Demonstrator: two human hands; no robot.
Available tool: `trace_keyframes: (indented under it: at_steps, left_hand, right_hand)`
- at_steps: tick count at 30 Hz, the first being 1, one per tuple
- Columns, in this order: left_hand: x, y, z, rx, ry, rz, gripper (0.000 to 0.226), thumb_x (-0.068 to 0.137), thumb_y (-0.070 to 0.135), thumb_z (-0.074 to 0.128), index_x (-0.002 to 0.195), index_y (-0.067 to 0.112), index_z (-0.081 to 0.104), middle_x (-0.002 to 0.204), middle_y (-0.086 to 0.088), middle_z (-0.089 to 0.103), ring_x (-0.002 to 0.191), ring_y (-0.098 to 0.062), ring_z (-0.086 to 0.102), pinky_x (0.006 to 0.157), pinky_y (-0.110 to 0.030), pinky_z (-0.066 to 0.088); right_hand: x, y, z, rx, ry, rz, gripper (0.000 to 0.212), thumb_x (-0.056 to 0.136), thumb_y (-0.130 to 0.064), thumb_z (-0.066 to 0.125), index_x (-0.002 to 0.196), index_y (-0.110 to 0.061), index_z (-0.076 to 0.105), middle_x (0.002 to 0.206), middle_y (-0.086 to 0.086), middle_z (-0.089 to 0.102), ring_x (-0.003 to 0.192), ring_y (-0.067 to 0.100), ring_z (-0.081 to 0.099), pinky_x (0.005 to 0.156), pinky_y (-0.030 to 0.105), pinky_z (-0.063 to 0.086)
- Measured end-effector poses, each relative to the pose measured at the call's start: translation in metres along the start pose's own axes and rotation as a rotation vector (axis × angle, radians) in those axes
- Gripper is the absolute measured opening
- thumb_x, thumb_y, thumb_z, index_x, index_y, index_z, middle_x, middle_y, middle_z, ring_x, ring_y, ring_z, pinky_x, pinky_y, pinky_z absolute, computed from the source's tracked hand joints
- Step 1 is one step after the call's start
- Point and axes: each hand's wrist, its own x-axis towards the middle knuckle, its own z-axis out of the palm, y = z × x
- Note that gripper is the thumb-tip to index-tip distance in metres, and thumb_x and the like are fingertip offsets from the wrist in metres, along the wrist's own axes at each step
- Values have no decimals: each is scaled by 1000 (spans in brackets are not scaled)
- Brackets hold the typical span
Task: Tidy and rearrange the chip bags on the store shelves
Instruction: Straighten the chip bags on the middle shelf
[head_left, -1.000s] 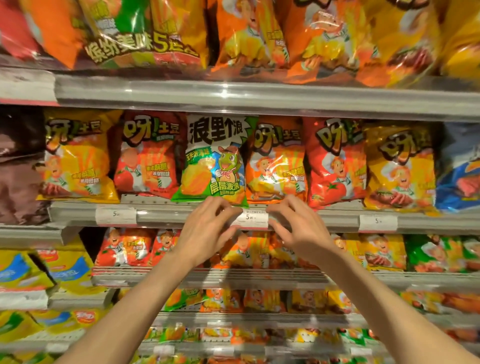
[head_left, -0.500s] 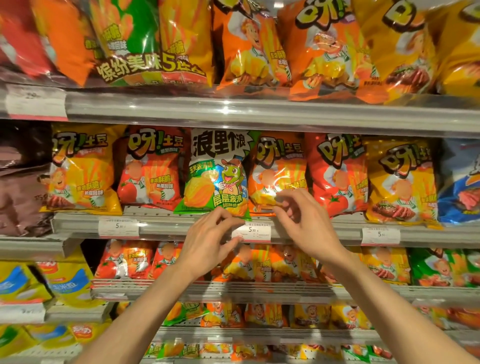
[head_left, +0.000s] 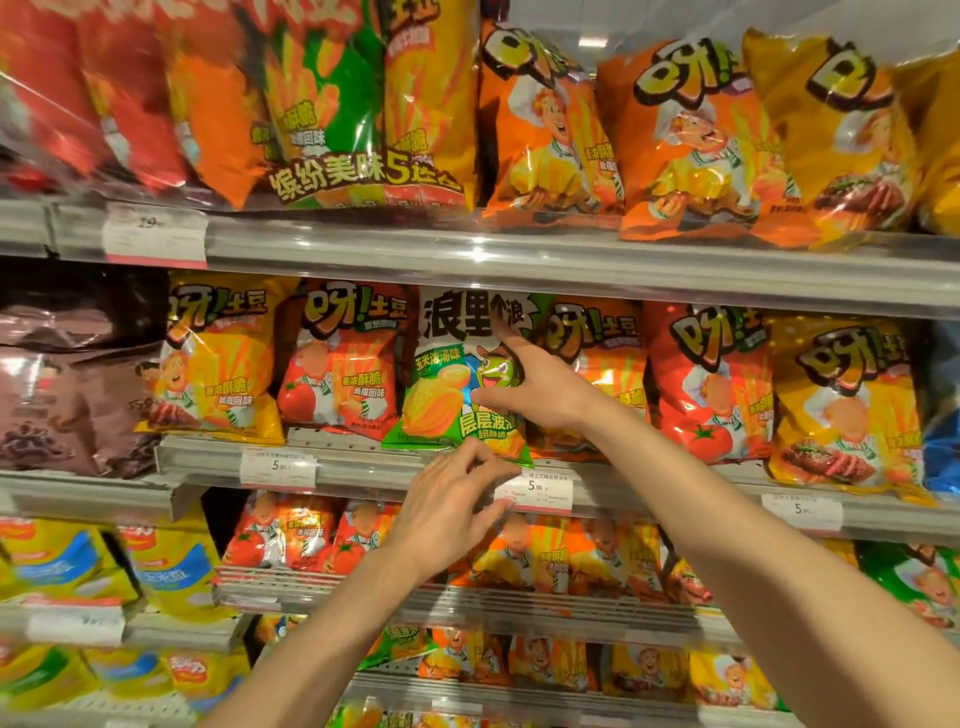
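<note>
The middle shelf (head_left: 675, 283) carries an upright row of chip bags. The green-and-white bag (head_left: 457, 374), marked 浪里个浪 and 层层波浪, stands between a red tomato bag (head_left: 343, 374) and an orange bag (head_left: 608, 353), both marked 呀!土豆. The right hand (head_left: 535, 387) lies spread against the front of the green-and-white bag, forefinger extended upward and thumb on the bag face; no closed grip is visible. The left hand (head_left: 447, 512) is partly open at the shelf edge, fingertips touching the bag's lower corner beside a price tag (head_left: 535, 488) reading 5.90. Upper-shelf multipack (head_left: 363, 104) text: 缤纷美味5连包.
</note>
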Motion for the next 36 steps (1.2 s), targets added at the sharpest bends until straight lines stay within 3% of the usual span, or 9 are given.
trace_keyframes:
  at_steps: [7, 9, 12, 15, 19, 25, 29, 33, 36]
  left_hand:
    - [1, 0, -1, 2, -9, -5, 35, 89, 35, 70, 123, 26, 66, 105, 3, 55, 86, -19, 59, 71, -31, 46]
    - [1, -1, -1, -5, -11, -9, 35, 89, 36, 69, 123, 26, 66, 105, 4, 54, 86, -18, 58, 71, -31, 45]
    - [1, -3, 0, -18, -12, -11, 35, 90, 37, 68, 123, 28, 66, 105, 5, 53, 85, -17, 57, 71, -32, 45]
    - [2, -5, 2, -21, -9, -11, 34, 89, 39, 67, 122, 28, 66, 106, 6, 53, 87, -17, 56, 72, -30, 43]
    - [2, -5, 3, -29, -2, -8, 34, 89, 39, 68, 122, 29, 66, 106, 7, 52, 87, -16, 56, 72, -31, 44]
    - [0, -3, -1, -33, -3, 8, 34, 90, 38, 68, 122, 26, 66, 106, 6, 53, 87, -16, 56, 73, -32, 47]
    - [-1, 0, -2, -14, 2, 14, 34, 89, 35, 71, 121, 24, 66, 105, 5, 53, 88, -16, 57, 74, -32, 49]
    - [-2, 5, -1, 56, 16, 41, 34, 87, 30, 74, 118, 20, 65, 104, 0, 54, 94, -23, 58, 73, -34, 50]
    - [1, 7, 0, 107, 23, 80, 33, 85, 29, 76, 113, 17, 65, 105, -3, 55, 97, -25, 57, 71, -36, 51]
  right_hand:
    - [-1, 5, -1, 190, 91, -60, 103, 81, -32, 84, 158, -44, 16, 160, -7, 37, 136, 6, 44, 107, 23, 42]
    - [1, 5, -2, 207, 52, -48, 105, 82, -27, 84, 159, -45, 13, 155, -9, 40, 132, 9, 53, 109, 29, 45]
    - [4, 5, 0, 190, -15, -26, 107, 84, -20, 82, 159, -44, 10, 134, -12, 53, 106, 4, 68, 96, 24, 55]
    - [8, 6, 2, 187, -47, -19, 107, 85, -17, 80, 159, -42, 8, 127, -9, 61, 100, 3, 70, 91, 23, 57]
    - [10, 6, 3, 167, -62, -18, 106, 87, -18, 79, 160, -39, 6, 117, -21, 61, 91, -6, 69, 79, 8, 52]
    - [3, 3, 2, 41, 95, -27, 103, 79, -32, 85, 160, -34, 20, 133, -12, 57, 107, 5, 63, 84, 9, 49]
    - [-21, 4, -9, 38, 266, -1, 84, 84, -30, 80, 155, -22, 35, 145, 8, 54, 128, 22, 56, 105, 39, 51]
    - [-65, 25, -23, -101, 501, -33, 43, 94, -22, 68, 135, -12, 59, 129, 7, 60, 120, 24, 58, 103, 42, 48]
    - [-97, 45, -29, -166, 521, 62, 39, 96, -23, 65, 133, -12, 60, 129, 8, 58, 121, 25, 56, 105, 37, 45]
